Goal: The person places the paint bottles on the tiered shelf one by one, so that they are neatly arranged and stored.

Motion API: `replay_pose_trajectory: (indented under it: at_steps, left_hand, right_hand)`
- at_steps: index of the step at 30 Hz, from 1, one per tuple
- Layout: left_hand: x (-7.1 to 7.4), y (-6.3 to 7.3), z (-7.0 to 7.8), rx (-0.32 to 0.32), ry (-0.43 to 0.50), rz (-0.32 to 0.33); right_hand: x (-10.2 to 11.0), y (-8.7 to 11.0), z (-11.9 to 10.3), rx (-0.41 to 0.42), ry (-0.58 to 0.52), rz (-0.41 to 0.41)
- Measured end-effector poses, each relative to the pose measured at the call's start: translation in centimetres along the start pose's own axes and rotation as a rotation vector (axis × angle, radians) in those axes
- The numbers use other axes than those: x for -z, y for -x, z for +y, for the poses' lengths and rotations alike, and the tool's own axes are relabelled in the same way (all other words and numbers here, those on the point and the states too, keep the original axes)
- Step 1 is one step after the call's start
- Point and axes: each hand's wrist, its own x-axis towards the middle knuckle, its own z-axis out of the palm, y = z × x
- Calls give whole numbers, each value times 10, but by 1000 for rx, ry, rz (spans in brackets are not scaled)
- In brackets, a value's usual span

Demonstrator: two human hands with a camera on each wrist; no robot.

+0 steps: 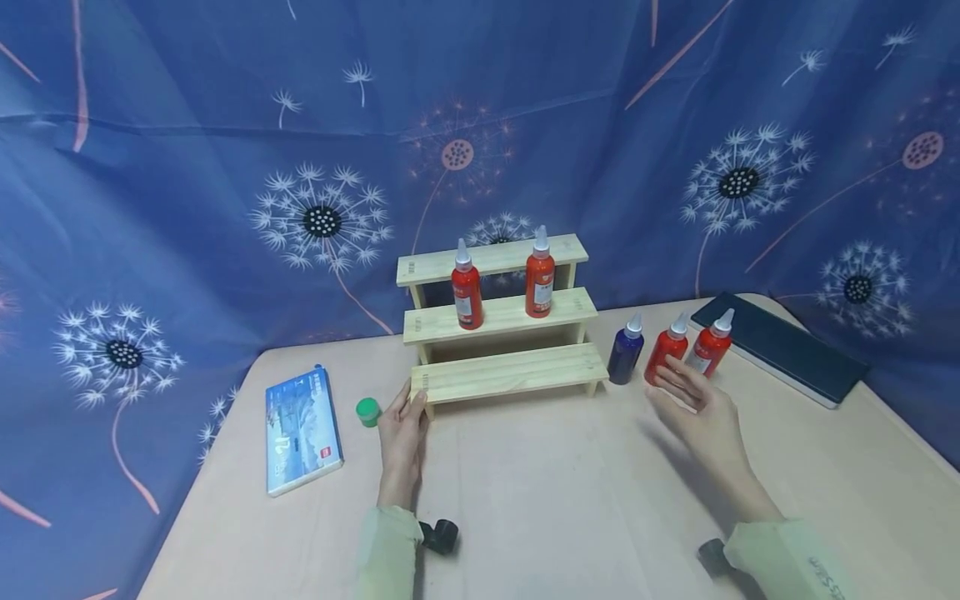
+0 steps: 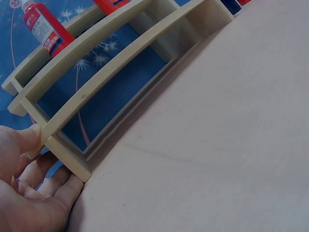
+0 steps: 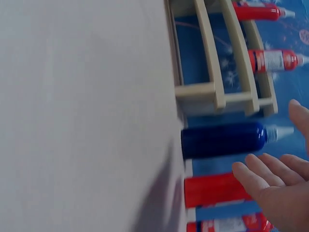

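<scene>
On the pale tabletop (image 1: pixel 540 508), we saw a three-tiered wooden shelf (image 1: pixel 510 373), two red bottles (image 1: pixel 467 300) upright on its middle tier. To the shelf's left we found a small green container (image 1: pixel 367 412) and a flat blue pack (image 1: pixel 300 429); to its right we counted a dark blue bottle (image 1: pixel 625 357), two more red bottles (image 1: pixel 712 343) and a dark-covered book (image 1: pixel 780 346).

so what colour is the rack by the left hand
Pale yellowish, like bare wood; the rack shows best in the head view.

Blue dandelion-print cloth (image 1: pixel 517 117) backs a pale table (image 1: pixel 555 483).
</scene>
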Motion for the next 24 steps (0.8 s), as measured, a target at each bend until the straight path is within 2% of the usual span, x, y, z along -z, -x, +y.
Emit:
replay_pose_trajectory:
  at_steps: [11, 19, 24]
  left_hand:
    - [-2, -1, 5, 20, -6, 15]
    - [1, 0, 6, 30, -23, 22]
    - [-1, 0, 4, 42, -9, 18]
  right_hand:
    - [36, -5, 16, -94, 8, 53]
    - [48, -13, 24, -121, 66, 101]
    - [52, -18, 29, -136, 49, 140]
